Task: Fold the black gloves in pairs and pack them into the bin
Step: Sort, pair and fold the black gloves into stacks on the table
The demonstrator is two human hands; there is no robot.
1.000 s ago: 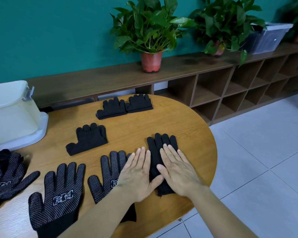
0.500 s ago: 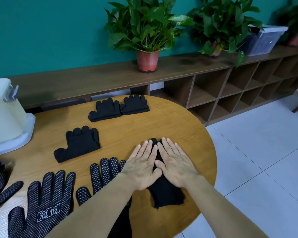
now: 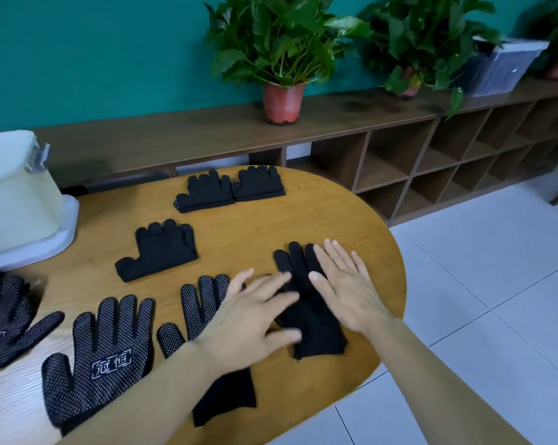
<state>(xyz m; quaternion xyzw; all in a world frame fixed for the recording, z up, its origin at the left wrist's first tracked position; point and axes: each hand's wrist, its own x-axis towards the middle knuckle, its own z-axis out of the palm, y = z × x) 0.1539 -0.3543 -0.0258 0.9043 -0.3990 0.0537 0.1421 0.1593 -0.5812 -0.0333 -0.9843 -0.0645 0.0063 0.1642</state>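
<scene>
- A rounded wooden table [image 3: 306, 220] stands before a teal wall and low shelving.
- Our right hand [image 3: 346, 285] lies flat, fingers straight, on the black gloves [image 3: 314, 322] near the table's right edge.
- Our left hand [image 3: 248, 313], blurred, spreads straight fingers over their left side.
- Folded glove bundles [image 3: 162, 252] lie farther back.
- The pale bin [image 3: 14, 200] sits far left.

Motion blur is smearing the left hand [image 3: 252, 313], which is hiding the palm of a dotted glove [image 3: 203, 297]. The left edge is cutting off the bin [image 3: 11, 194] and a glove pile [image 3: 1, 309].
</scene>
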